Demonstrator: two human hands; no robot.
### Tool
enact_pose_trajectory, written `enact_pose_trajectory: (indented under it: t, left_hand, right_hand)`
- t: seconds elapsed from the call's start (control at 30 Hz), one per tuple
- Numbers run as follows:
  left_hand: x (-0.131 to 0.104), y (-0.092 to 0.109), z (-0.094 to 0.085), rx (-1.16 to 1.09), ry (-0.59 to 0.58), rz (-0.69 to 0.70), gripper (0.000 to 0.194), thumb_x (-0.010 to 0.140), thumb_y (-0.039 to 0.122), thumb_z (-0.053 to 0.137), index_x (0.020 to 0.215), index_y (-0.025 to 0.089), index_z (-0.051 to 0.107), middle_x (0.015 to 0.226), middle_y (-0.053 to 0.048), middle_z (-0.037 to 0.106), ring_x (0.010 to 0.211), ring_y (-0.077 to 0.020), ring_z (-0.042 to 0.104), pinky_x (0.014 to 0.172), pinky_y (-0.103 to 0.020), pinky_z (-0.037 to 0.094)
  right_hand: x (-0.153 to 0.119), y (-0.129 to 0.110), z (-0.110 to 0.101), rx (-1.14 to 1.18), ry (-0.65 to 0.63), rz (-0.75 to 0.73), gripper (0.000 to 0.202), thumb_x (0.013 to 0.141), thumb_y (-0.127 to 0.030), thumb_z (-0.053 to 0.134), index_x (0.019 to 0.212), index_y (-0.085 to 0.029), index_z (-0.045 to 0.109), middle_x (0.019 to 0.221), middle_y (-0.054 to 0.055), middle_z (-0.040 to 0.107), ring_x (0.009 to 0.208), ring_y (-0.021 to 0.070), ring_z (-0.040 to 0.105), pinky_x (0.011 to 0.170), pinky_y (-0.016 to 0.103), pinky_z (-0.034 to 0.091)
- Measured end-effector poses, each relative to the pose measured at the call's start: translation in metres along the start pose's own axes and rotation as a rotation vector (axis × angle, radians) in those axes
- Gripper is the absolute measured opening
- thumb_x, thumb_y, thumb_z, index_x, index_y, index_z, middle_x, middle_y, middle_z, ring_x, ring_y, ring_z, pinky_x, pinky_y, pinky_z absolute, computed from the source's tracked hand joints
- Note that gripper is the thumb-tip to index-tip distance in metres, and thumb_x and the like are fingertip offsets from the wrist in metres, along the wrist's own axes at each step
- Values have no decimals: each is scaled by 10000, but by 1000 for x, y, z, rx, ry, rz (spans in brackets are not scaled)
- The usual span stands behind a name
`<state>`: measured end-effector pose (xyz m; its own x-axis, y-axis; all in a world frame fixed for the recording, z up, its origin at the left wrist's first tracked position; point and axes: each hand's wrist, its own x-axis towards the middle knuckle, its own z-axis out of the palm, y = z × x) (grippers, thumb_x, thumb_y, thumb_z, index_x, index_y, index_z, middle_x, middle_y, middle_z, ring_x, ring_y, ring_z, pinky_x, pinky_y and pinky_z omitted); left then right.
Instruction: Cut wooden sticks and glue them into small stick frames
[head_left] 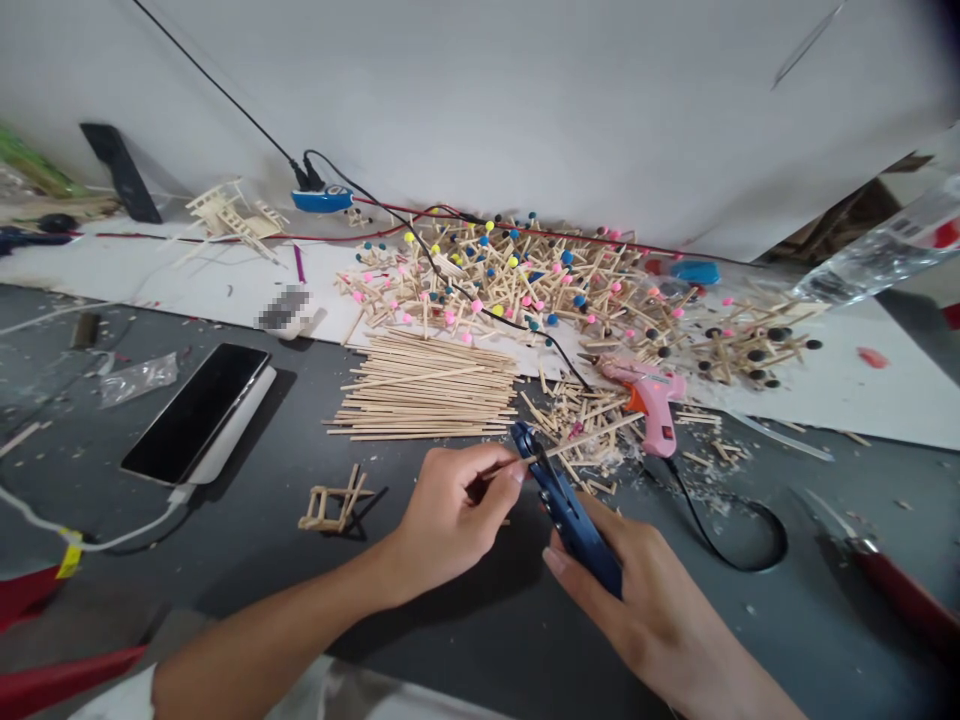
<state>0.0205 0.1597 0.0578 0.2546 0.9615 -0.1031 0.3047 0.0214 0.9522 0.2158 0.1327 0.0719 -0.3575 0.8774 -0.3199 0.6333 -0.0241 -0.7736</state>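
A thin wooden stick (592,435) is pinched between the thumb and fingers of my left hand (450,510). It slants up and right across the head of blue-handled cutting pliers (574,520), apparently between the jaws. My right hand (637,590) is wrapped around the pliers' handles. Left of my hands, a small frame of glued sticks (334,505) rests on the grey table. Just beyond them lies a stack of long wooden sticks (427,385), with short cut pieces (585,470) scattered to its right.
A pink glue gun (652,395) lies to the right, its black cord curling below. Farther right is a red-handled knife (885,575). Behind is a heap of stick pieces with coloured balls (487,280). A phone (199,410) sits at left, near a blue power socket (322,200).
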Motion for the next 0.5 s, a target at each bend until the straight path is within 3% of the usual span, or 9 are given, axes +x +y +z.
enact_pose_trajectory:
  t: [0.23,0.5]
  left_hand:
    - [0,0,1,61,29,40,303,942,357,506,767,144,632,525,29,486,480,-70,434,481,-196,286]
    - [0,0,1,112,44,106,294,933,319,513,745,133,642,515,29,473,479,-70,397,489,-211,270]
  right_hand:
    - [0,-3,-2,-4,6,-11,200,904,-392,527,856,-204,573,701,-7,597,595,130,527,532,221,389]
    - [2,6,6,-116,76,10,227,920,-394,485,995,-216,604,747,14,675,644,174,622,579,243,435]
